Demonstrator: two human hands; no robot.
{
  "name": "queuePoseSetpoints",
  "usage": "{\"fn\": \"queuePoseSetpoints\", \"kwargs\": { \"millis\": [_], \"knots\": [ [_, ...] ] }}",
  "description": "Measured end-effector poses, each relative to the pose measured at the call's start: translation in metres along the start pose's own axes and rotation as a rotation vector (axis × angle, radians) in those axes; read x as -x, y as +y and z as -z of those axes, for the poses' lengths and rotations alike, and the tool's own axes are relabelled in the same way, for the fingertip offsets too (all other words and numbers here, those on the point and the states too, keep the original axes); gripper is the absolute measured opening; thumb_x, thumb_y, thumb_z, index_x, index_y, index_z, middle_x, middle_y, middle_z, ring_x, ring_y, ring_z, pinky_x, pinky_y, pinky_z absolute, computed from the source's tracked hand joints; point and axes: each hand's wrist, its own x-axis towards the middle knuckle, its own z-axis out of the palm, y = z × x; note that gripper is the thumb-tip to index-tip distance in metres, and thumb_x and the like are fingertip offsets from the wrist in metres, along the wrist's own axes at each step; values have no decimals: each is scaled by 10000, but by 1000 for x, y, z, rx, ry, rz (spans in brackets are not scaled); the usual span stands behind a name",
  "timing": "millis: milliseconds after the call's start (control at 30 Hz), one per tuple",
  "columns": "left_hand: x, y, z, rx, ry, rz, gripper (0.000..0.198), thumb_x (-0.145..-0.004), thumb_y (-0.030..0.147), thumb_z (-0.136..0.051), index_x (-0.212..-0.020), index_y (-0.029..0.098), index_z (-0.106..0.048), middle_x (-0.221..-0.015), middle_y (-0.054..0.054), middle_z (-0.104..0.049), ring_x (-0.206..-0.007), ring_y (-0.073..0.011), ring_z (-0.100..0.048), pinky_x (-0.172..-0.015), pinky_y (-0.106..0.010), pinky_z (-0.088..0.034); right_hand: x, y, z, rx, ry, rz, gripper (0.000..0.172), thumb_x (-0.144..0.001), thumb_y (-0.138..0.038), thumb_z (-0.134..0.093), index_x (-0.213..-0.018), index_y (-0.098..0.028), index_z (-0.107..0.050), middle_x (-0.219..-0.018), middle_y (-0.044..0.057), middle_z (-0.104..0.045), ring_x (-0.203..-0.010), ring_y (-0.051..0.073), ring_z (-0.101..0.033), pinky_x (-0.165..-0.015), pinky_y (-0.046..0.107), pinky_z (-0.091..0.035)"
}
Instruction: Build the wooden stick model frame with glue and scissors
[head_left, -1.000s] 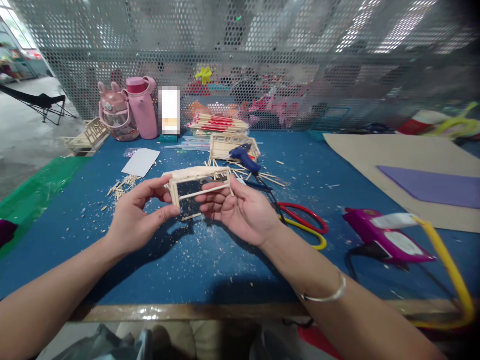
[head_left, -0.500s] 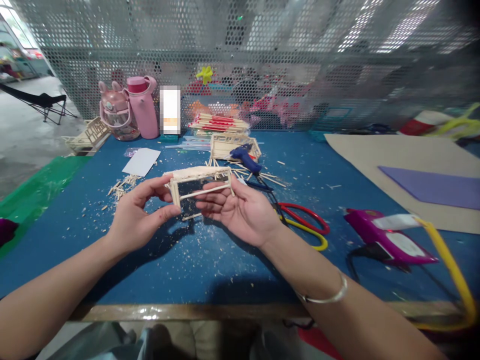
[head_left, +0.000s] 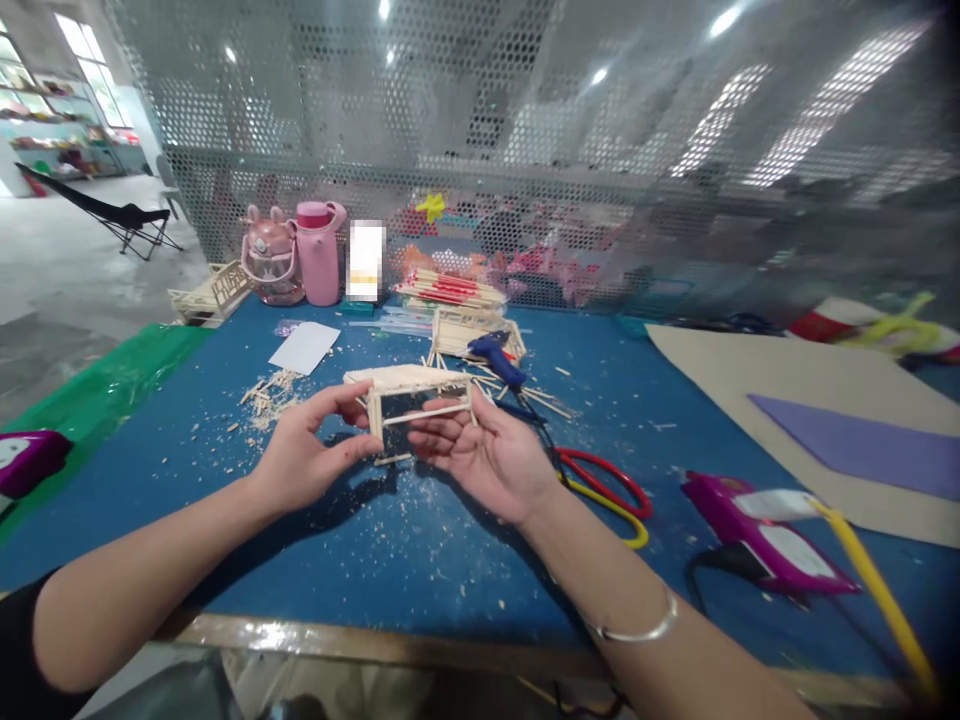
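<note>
Above the blue table, both hands hold a small model table [head_left: 409,378] made of thin wooden sticks, with a pale flat top and slender legs joined by crossbars. My left hand [head_left: 319,440] pinches its left end between thumb and fingers. My right hand [head_left: 491,455] supports the right end, palm turned up, its thumb at the corner and its fingers reaching under the frame. Just behind the model lies a blue hot glue gun [head_left: 496,360] among loose sticks. It rests against a stick-built tray-like piece [head_left: 450,335].
Scissors with red and yellow handles [head_left: 611,490] lie by my right forearm. Farther right are a purple device [head_left: 772,535] and a purple sheet [head_left: 862,445] on cardboard. Stick scraps [head_left: 274,395] and white paper [head_left: 306,347] lie left. Pink bottles [head_left: 320,260] stand against the perforated metal screen.
The camera view has shifted, so the scene sits lower and slightly to the right at the left side. Both hands keep their hold on the stick model, nearly unchanged.
</note>
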Motion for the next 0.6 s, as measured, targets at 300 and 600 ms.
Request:
{"fn": "queuePoseSetpoints", "kwargs": {
  "millis": [300,600],
  "knots": [
    [1,2,1,-52,-9,-8,438,-735,264,-644,-1153,190,-535,-822,-34,-646,-744,-140,-609,-723,-329,-502,2,2,1,13,6,5,398,-838,-502,-436,-844,-181,-670,-795,34,-721,-750,151,-669,-767,303,-462],
    [2,2,4,-76,-41,-18,475,-758,283,-624,-1211,197,-509,-928,-62,-650,-804,-148,-600,-747,-319,-501,4,4,-3,-22,44,3,423,-874,-466,-375,-824,-168,-671,-805,48,-720,-736,149,-665,-745,292,-460]
  ]
}}
